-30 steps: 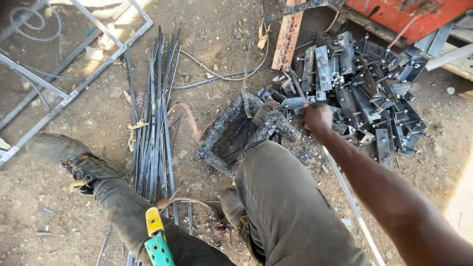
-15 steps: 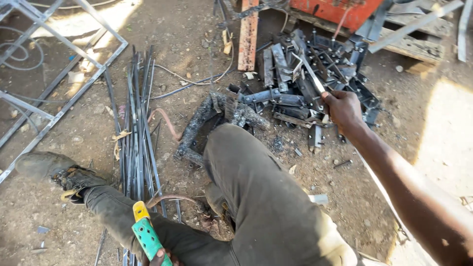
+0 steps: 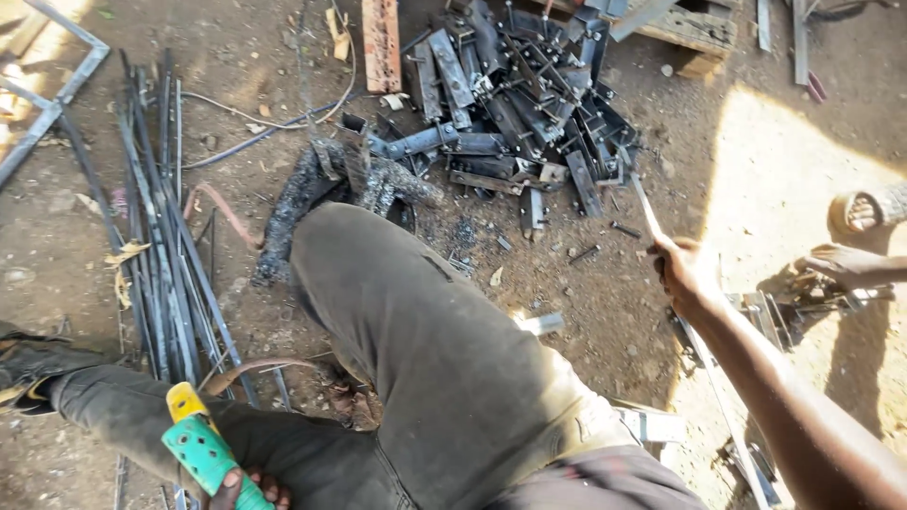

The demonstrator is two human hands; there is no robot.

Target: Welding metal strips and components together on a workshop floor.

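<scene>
Since half a second ago the right hand point(image 3: 685, 274) has swung away from the heap of dark cut steel brackets and angle offcuts point(image 3: 529, 113) and now sits over bare dirt floor point(image 3: 586, 312), right of the knee, carrying its piece with it.

Right hand: fingers closed tight round a thin grey flat steel strip point(image 3: 645, 203). The strip sticks up and away from the fist towards the heap's edge; its tip is clear of the heap, not touching it. Whether it runs on below the wrist I cannot tell; the forearm covers that.

Left hand point(image 3: 250, 489): low in the view, fingers wrapped round the teal handle of a yellow-and-teal hand tool point(image 3: 198, 444), resting against the left thigh. Only the fingertips show.

Outward: olive-trousered right leg point(image 3: 425, 349) is bent across the middle; a bundle of long thin dark steel rods point(image 3: 161, 246) lies left of it on the dirt. Another person's hand point(image 3: 836, 269) rests at the sunlit right edge, near flat scrap pieces, well apart from the strip.

Judgement on handling: a grip nearer the strip's middle would curb its whip. Keep the free end pointed away from the other person's hand, and watch the sharp cut edges.
</scene>
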